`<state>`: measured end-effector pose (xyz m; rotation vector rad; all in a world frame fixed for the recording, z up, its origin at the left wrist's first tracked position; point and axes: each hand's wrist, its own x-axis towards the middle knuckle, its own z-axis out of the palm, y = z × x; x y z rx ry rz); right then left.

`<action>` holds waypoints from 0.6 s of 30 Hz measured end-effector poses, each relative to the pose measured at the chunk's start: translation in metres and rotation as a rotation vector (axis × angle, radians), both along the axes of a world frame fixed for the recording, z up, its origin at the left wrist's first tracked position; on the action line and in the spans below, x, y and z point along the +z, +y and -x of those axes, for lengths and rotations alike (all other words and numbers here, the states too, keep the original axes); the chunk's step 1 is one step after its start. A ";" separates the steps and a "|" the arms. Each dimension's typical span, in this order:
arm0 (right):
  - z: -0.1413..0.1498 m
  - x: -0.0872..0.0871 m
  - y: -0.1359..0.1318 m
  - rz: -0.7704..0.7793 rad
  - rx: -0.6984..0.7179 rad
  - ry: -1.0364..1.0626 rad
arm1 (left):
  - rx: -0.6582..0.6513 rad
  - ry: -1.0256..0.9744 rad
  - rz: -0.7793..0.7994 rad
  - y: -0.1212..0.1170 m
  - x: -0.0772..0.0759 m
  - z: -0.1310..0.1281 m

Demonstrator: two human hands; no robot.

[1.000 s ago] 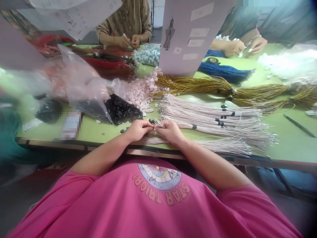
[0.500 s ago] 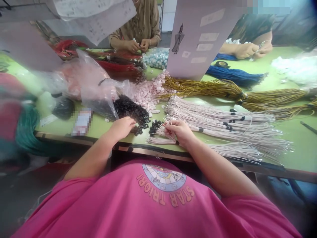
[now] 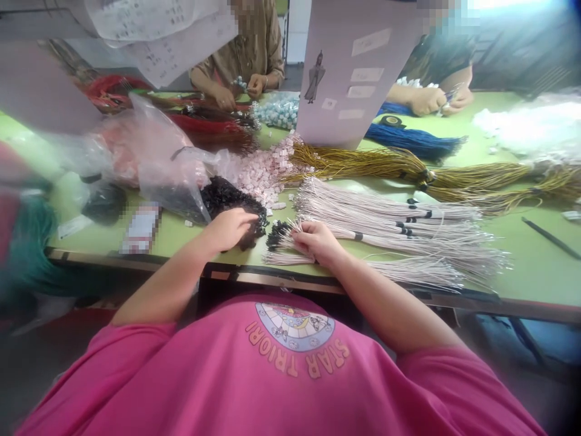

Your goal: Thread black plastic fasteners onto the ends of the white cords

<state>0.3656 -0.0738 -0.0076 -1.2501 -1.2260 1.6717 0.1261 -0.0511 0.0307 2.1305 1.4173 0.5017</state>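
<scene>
My left hand [image 3: 230,229] rests at the near edge of a heap of small black plastic connectors [image 3: 233,198], its index finger stretched over them and its thumb lower. Nothing can be seen held in it, though some fingertips are hidden against the pile. To the right, my right hand [image 3: 315,241] is closed around white wires [image 3: 297,227]. Black connectors [image 3: 276,235] sit on wire ends just left of those fingers. Beside and behind this hand lie taped bundles of white wires [image 3: 385,225], with bare tips fanned out to the right.
Pink-white connectors [image 3: 267,169] and a clear plastic bag [image 3: 167,163] lie behind the black heap. Yellow wires [image 3: 385,162] and blue wires [image 3: 413,140] stretch across the back right. A divider panel [image 3: 340,72] stands upright. Two people work opposite. A phone-like object [image 3: 140,228] lies left.
My left hand has shifted slightly further onto the black heap, its index finger reaching out more. The right hand keeps its hold on the wires. The whole view has shifted slightly left.
</scene>
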 end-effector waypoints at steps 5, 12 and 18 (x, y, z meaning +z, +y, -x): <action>0.001 0.004 -0.002 -0.053 0.015 -0.044 | 0.024 -0.468 0.382 -0.008 0.002 -0.038; 0.001 0.002 -0.001 -0.133 0.017 -0.099 | 0.100 -0.648 0.426 -0.003 -0.029 -0.051; 0.002 0.007 -0.002 -0.165 0.034 -0.166 | 0.104 -0.740 0.526 -0.002 -0.032 -0.051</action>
